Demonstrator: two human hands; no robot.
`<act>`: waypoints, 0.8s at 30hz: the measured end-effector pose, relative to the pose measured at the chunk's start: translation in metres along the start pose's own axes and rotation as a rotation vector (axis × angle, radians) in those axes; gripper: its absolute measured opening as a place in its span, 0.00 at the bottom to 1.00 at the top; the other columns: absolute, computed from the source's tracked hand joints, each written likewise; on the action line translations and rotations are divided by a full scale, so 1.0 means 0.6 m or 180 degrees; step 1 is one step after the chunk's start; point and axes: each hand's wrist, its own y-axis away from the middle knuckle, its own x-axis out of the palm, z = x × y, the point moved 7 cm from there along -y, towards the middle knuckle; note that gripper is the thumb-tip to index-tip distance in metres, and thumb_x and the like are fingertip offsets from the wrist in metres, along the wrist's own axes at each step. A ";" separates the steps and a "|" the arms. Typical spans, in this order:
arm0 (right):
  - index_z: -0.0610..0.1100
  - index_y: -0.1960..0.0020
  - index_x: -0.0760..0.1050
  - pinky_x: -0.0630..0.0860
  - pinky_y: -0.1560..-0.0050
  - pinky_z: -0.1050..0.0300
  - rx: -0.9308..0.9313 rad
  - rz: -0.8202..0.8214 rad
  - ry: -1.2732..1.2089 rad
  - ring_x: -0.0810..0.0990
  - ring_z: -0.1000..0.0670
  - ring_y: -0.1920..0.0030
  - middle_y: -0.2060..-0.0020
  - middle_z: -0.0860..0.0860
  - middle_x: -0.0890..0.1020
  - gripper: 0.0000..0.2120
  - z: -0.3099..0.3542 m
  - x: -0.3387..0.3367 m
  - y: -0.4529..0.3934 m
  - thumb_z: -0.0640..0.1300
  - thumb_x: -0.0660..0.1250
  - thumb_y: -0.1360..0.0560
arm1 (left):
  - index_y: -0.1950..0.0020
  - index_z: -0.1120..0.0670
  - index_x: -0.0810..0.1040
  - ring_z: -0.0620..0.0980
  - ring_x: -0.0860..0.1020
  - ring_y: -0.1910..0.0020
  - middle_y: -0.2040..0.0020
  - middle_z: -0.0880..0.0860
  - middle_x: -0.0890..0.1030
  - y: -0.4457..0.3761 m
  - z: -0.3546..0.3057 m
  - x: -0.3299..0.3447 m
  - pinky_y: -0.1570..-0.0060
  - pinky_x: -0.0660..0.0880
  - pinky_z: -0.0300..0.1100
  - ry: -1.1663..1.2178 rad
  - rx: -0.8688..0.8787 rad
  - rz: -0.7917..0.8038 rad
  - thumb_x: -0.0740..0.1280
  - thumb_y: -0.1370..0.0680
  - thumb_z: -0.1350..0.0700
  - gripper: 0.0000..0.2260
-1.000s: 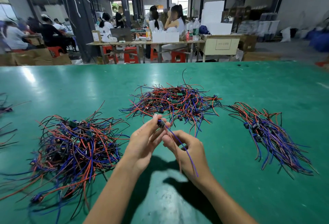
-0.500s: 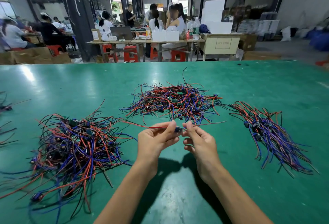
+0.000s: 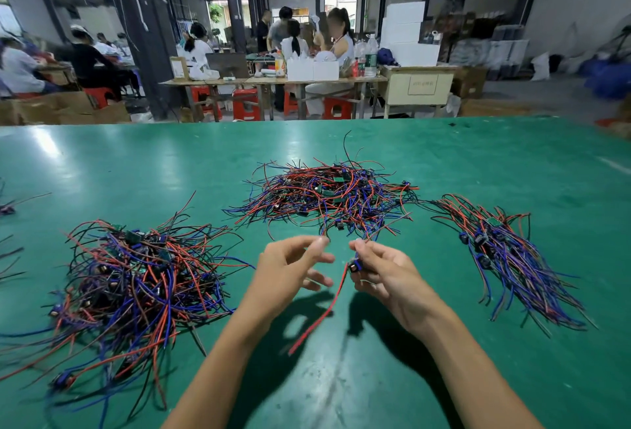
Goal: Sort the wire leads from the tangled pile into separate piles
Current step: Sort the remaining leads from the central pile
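Note:
A tangled pile of red, blue and black wire leads (image 3: 327,193) lies on the green table (image 3: 444,162), just beyond my hands. My right hand (image 3: 386,275) pinches one lead by its small blue connector (image 3: 354,266). That lead's red wire (image 3: 321,316) hangs down toward the table, and thin wire ends stick up past my fingertips. My left hand (image 3: 290,271) hovers just left of it with fingers loosely spread and blurred, holding nothing. A large loose pile (image 3: 136,285) sits at the left. At the right lies a neater pile (image 3: 505,254) with its leads roughly parallel.
A few stray wires (image 3: 10,206) lie at the table's far left edge. Beyond the table's far edge are work tables (image 3: 273,82), red stools (image 3: 246,104), cardboard boxes and several seated and standing people.
Both hands pinched the lead stretched level between them. My left hand has let go and drawn back left; the lead now hangs from my right hand alone, its red wire pointing down.

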 end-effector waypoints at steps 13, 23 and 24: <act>0.45 0.52 0.85 0.76 0.60 0.63 -0.0918 -0.0001 0.1268 0.79 0.54 0.64 0.60 0.50 0.85 0.07 0.002 0.028 0.006 0.45 0.69 0.21 | 0.47 0.62 0.84 0.54 0.85 0.62 0.51 0.61 0.86 0.013 0.042 0.038 0.60 0.83 0.41 0.0291 -0.0876 0.0551 0.67 0.19 0.60 0.08; 0.44 0.56 0.83 0.76 0.63 0.61 -0.0548 -0.0070 0.0878 0.79 0.54 0.64 0.65 0.52 0.84 0.16 -0.025 0.049 -0.002 0.36 0.59 0.18 | 0.57 0.64 0.86 0.51 0.84 0.65 0.56 0.54 0.87 0.009 0.038 0.029 0.60 0.84 0.44 0.0011 -0.0559 0.0259 0.68 0.22 0.64 0.08; 0.45 0.57 0.82 0.74 0.66 0.61 -0.0504 -0.0191 0.0879 0.78 0.54 0.67 0.66 0.52 0.83 0.16 -0.030 0.048 -0.004 0.36 0.59 0.18 | 0.59 0.65 0.86 0.52 0.84 0.65 0.60 0.59 0.86 0.009 0.037 0.029 0.58 0.84 0.46 -0.0141 -0.0520 0.0274 0.68 0.23 0.64 0.09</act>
